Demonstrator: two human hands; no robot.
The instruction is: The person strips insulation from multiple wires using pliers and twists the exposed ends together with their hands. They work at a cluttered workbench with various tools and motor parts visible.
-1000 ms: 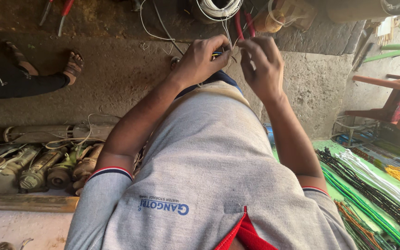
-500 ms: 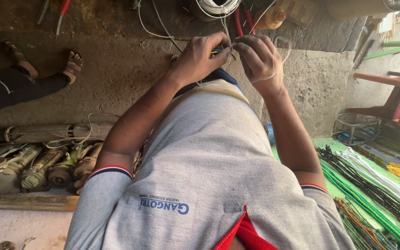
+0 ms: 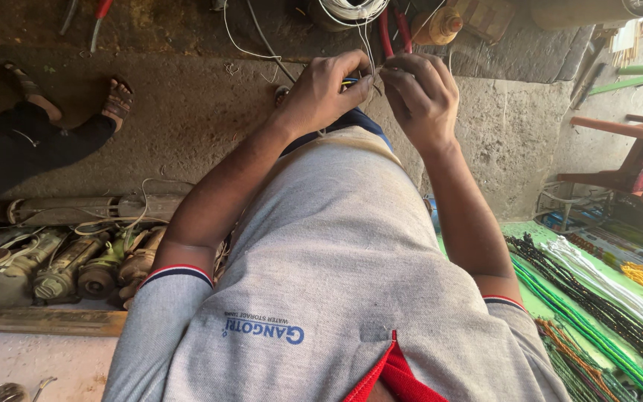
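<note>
Thin white wire runs down from a coil at the top edge of the concrete floor into the gap between both hands. Left hand pinched narrow on a small blue-and-yellow piece, fingers curled. Right hand closed on the wire end, fingertips touching the left's. Red hose just behind. Old motor parts along the floor's left edge; another person's sandalled feet at upper left; green strands at lower right
</note>
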